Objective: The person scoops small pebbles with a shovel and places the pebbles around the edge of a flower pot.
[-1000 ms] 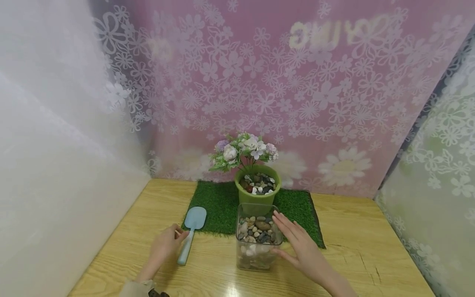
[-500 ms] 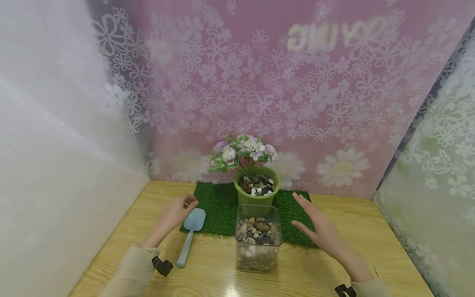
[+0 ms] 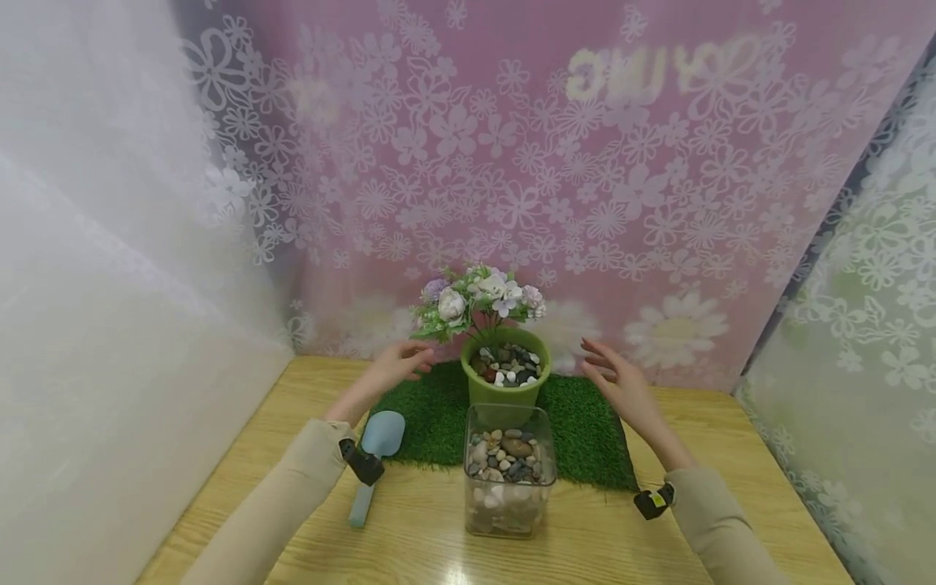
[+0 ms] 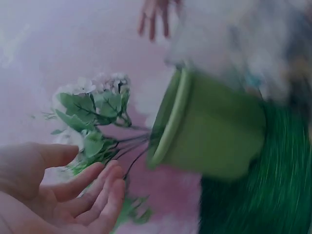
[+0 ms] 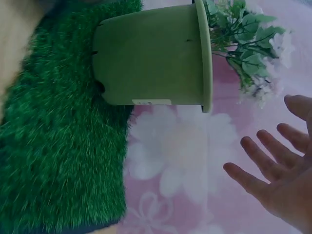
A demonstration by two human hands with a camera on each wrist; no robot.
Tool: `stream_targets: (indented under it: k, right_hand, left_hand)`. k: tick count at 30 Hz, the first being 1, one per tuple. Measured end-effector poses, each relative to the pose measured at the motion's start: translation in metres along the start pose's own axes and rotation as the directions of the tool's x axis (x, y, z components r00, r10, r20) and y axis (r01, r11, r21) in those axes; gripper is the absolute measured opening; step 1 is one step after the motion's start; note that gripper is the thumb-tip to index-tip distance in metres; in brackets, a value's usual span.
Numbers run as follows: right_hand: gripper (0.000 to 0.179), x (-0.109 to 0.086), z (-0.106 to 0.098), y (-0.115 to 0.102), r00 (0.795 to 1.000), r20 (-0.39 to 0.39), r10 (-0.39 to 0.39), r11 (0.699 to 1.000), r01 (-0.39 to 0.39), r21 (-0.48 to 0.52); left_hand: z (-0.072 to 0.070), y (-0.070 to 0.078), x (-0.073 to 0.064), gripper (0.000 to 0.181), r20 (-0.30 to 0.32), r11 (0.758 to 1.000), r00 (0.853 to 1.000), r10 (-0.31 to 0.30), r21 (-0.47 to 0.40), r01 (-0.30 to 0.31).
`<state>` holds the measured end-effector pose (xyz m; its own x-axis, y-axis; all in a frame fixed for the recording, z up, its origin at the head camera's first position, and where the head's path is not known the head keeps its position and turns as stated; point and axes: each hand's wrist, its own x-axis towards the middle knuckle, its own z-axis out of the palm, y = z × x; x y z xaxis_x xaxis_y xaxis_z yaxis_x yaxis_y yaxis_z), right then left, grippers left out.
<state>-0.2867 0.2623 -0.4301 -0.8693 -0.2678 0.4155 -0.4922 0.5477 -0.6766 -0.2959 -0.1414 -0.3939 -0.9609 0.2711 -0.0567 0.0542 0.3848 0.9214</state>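
Beside the left of a green flowerpot (image 3: 504,394) is my left hand (image 3: 395,370), its fingers loosely bent and apart from the pot. My right hand (image 3: 621,386) hovers to the pot's right with fingers spread, holding nothing. White and lilac flowers (image 3: 486,296) with green leaves rise from pebbles (image 3: 515,366) in the pot. In the left wrist view the left hand's fingers (image 4: 92,195) lie close to the stems; whether they touch is unclear. The right wrist view shows the right hand (image 5: 278,165) clear of the pot (image 5: 151,56).
A clear square container (image 3: 509,504) of mixed stones stands in front of the pot. On the wooden table (image 3: 424,536) a light blue scoop (image 3: 383,435) lies to the left, partly behind my left wrist. Green artificial turf (image 3: 585,447) lies under the pot; a pink floral curtain (image 3: 526,162) hangs behind.
Both hands have moved forward and up to either side of the flowerpot, the left away from the scoop, the right away from the stone container. Pot, scoop and container stay in place.
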Motion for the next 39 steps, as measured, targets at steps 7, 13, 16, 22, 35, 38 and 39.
stream_targets:
  k: [7,13,16,22,35,38,39]
  right_hand:
    - [0.056,0.034,0.016,0.021,0.963,0.165,0.212,0.938,-0.248,0.243]
    - [0.060,0.046,0.034,0.032,0.877,0.342,0.338,0.747,-0.470,0.469]
    - [0.057,0.051,0.043,0.036,0.854,0.363,0.371,0.679,-0.517,0.522]
    - [0.055,0.057,0.055,0.035,0.833,0.350,0.429,0.617,-0.553,0.561]
    - [0.052,0.064,0.056,0.034,0.821,0.312,0.479,0.569,-0.561,0.601]
    - [0.052,0.063,0.054,0.033,0.814,0.313,0.490,0.564,-0.569,0.598]
    - [0.052,0.063,0.053,0.033,0.811,0.316,0.493,0.565,-0.574,0.593]
  left_hand:
    - [0.021,-0.008,0.034,0.049,0.071,0.868,0.977,-0.201,-0.449,0.211]
    - [0.043,-0.018,0.053,0.045,0.116,0.780,0.933,-0.339,-0.520,0.348]
    - [0.050,-0.019,0.059,0.047,0.121,0.757,0.925,-0.360,-0.542,0.365]
    - [0.057,-0.017,0.069,0.052,0.104,0.708,0.912,-0.397,-0.598,0.376]
    - [0.059,-0.010,0.084,0.057,0.028,0.696,0.901,-0.433,-0.626,0.353]
    - [0.061,-0.004,0.083,0.057,0.016,0.718,0.902,-0.431,-0.599,0.354]
    - [0.062,-0.002,0.082,0.055,0.011,0.725,0.901,-0.434,-0.588,0.357]
